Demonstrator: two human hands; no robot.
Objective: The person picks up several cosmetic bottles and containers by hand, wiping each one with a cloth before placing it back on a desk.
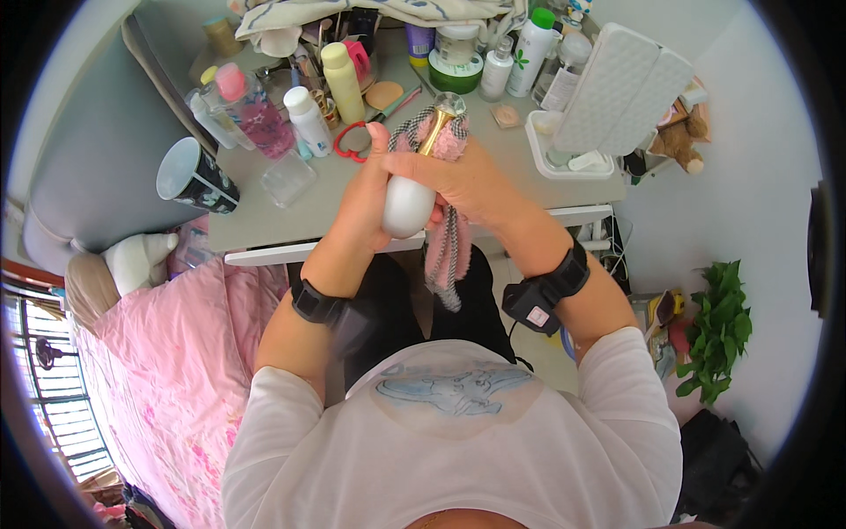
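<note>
Above the near edge of the desk (pixel 258 228), both my hands are around a white rounded bottle (pixel 408 206) with a gold neck and a clear top. My left hand (pixel 362 192) grips its rounded body from the left side. A pink cloth with black-and-white checked trim (pixel 449 254) is in my right hand (pixel 469 178), wrapped about the gold neck and hanging down below the hand. My right thumb lies across the bottle. The fingers behind the bottle are partly hidden. Red-handled scissors (pixel 350 142) lie just beyond my left hand.
A black patterned cup (pixel 215 188) stands at the desk's left edge, near a clear plastic box (pixel 289 178). Several bottles, including a pale yellow one (pixel 344 86), and a green jar (pixel 456 73) stand farther back. An open white case (pixel 572 173) sits at the right, its lid raised.
</note>
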